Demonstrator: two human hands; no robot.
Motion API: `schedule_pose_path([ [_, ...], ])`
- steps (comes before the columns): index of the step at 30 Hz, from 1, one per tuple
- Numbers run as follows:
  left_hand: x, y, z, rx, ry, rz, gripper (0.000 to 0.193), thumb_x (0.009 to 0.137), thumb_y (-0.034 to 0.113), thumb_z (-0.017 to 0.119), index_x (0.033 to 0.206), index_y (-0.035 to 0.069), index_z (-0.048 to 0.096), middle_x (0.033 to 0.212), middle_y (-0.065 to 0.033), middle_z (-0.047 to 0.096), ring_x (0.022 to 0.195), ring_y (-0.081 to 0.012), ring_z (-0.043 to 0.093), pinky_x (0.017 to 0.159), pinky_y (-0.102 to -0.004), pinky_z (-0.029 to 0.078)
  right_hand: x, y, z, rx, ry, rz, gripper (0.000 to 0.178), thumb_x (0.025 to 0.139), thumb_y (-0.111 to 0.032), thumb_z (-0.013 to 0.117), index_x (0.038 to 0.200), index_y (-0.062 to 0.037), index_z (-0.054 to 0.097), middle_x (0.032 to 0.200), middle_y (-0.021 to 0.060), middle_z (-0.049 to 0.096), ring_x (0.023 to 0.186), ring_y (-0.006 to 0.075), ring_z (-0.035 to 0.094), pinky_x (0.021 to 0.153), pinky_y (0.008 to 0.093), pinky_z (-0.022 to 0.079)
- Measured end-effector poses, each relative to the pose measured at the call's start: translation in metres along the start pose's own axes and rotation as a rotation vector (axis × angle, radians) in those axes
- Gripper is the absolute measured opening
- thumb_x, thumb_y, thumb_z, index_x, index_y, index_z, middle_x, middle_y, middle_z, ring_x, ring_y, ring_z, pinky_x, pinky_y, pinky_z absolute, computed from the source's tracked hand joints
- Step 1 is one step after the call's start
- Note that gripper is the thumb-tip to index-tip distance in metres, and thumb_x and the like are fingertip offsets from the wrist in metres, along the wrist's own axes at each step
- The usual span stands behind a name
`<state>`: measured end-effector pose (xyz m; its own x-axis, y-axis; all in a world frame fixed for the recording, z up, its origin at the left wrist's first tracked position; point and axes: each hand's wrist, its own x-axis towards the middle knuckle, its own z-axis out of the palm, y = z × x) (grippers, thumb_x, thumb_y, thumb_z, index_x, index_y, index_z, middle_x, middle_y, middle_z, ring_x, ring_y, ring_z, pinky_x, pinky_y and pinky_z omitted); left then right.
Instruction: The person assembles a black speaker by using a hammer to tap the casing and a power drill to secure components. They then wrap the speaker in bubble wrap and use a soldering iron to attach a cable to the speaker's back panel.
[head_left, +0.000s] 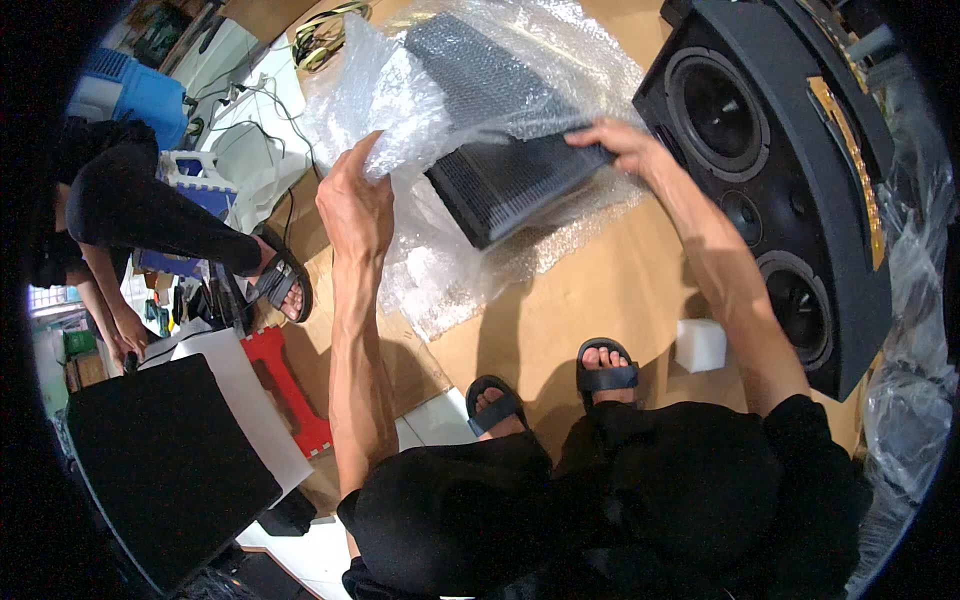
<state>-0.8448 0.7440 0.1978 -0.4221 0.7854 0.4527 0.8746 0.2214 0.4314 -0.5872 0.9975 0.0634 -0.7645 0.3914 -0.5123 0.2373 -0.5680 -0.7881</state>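
Note:
A black box-shaped case with a ribbed, vented surface [510, 185] lies partly covered by clear bubble wrap [400, 105] on the brown floor covering. Its near part is bare, while its far part shows dark through the wrap. My left hand [357, 198] is closed on a raised edge of the bubble wrap, left of the case. My right hand [625, 147] is at the case's far right corner, its fingers at the edge of the wrap and slightly blurred. They seem to pinch the wrap there, though the fingertips are partly hidden.
At right stands a large black speaker cabinet [800, 215] with round cones. A white foam block [700, 345] lies near my feet. At left, another person's hand [125, 330] is beside a black-topped box [170, 470]. A red piece [285, 390] and coiled cables [325, 35] lie on the floor.

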Motion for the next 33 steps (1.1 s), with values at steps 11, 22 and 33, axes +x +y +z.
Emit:
schedule_pose_path([
  [11, -0.016, -0.027, 0.079, 0.293, -0.098, 0.235, 0.05, 0.079, 0.001, 0.053, 0.128, 0.011, 0.054, 0.118, -0.0164, 0.058, 0.102, -0.0332, 0.058, 0.081, -0.0411, 0.053, -0.2, 0.097, 0.02, 0.1, 0.135, 0.034, 0.054, 0.076, -0.013, 0.073, 0.123, 0.0041, 0.052, 0.108, 0.009, 0.065, 0.093, 0.0177, 0.063, 0.084, 0.0313, 0.052],
  [22, 0.016, -0.053, 0.149, 0.5, -0.321, 0.348, 0.03, 0.082, 0.008, 0.058, 0.112, 0.008, 0.059, 0.1, -0.0134, 0.061, 0.094, -0.0295, 0.062, 0.073, -0.0391, 0.055, -0.305, 0.086, 0.099, -0.025, 0.348, 0.054, 0.054, 0.072, -0.013, 0.068, 0.119, 0.0074, 0.052, 0.104, 0.0117, 0.065, 0.087, 0.0199, 0.065, 0.083, 0.031, 0.051],
  [33, 0.068, -0.086, 0.188, 0.727, -0.022, 0.354, 0.048, 0.082, 0.018, 0.064, 0.127, 0.011, 0.051, 0.125, -0.024, 0.049, 0.111, -0.042, 0.052, 0.08, -0.0571, 0.05, -0.376, 0.066, 0.15, 0.052, 0.526, 0.098, 0.054, 0.071, -0.005, 0.064, 0.124, 0.0034, 0.053, 0.107, 0.0102, 0.067, 0.093, 0.0186, 0.064, 0.087, 0.0309, 0.049],
])
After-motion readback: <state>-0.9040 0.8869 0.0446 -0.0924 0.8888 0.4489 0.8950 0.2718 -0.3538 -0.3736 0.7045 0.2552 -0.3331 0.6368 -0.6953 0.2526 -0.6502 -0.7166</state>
